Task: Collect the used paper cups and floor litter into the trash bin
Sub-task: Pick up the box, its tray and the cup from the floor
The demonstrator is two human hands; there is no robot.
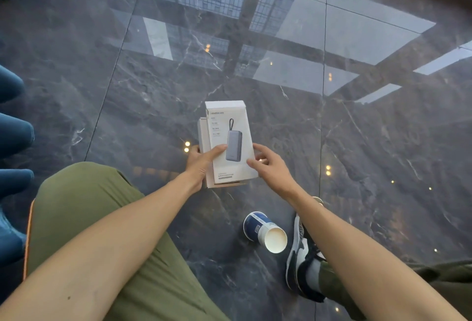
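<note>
A white cardboard box (231, 126) printed with a grey power bank is held above the dark floor. My left hand (201, 161) grips its lower left side, thumb across the front. At the box's right edge my right hand (268, 163) touches it with curled fingers. A second white box or inner sleeve (203, 134) shows behind the left side. A blue and white paper cup (264, 231) lies on its side on the floor below my hands, its open mouth facing right, next to my shoe. No trash bin is in view.
The floor is glossy dark marble tile (370, 141) mirroring windows. My knee in olive trousers (84, 205) fills the lower left. My grey and black shoe (301, 251) stands right of the cup. Blue upholstered seating (12, 136) lines the left edge.
</note>
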